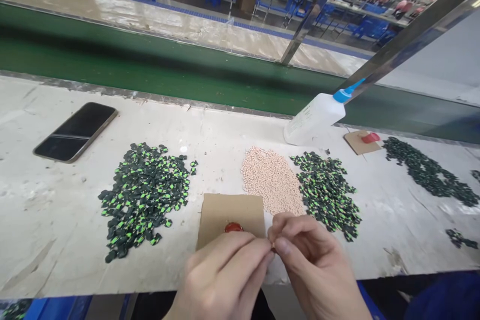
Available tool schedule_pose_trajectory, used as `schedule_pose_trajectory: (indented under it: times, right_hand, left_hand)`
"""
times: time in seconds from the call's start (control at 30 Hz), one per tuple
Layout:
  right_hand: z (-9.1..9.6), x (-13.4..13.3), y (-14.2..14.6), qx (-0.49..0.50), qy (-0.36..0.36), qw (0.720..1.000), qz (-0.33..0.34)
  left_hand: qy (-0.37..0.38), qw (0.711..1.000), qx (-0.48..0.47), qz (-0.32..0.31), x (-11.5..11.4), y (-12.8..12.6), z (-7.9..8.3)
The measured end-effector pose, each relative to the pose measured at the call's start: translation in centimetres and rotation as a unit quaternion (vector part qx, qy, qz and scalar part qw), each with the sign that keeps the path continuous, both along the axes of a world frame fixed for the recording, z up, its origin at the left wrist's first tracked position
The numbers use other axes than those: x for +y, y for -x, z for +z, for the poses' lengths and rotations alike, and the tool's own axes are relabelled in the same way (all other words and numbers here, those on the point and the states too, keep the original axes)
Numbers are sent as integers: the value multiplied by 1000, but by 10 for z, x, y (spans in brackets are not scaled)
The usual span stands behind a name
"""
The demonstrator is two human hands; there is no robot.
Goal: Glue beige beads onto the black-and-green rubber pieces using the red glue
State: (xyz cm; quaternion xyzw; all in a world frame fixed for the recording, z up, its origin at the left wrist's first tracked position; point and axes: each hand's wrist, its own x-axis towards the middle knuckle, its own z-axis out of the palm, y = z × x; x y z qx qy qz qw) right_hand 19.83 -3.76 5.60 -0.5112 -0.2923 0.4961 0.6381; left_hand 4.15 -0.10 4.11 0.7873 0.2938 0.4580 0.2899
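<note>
My left hand and my right hand meet at the table's front edge, fingertips pinched together. Whatever is between them is tiny and mostly covered by the fingers. Just behind my left hand lies a square of brown cardboard with a small red cap-like dish on it, partly covered by the hand. Beyond my right hand spreads a pile of small pale pink beads. Next to the beads is a heap of small dark green pieces with bright green marks.
A larger heap of the same dark pieces lies left, with a phone behind it. A white bottle with blue nozzle stands at the back. Farther right are another cardboard piece and more dark pieces. A green belt runs behind.
</note>
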Motion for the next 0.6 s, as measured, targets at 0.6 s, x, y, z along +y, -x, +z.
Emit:
schedule_pose_trajectory:
  times: [0.6]
  right_hand:
    - [-6,-23,-1,-257,-18,956,143]
  left_hand:
    - [592,804,-50,-35,-6,20,18]
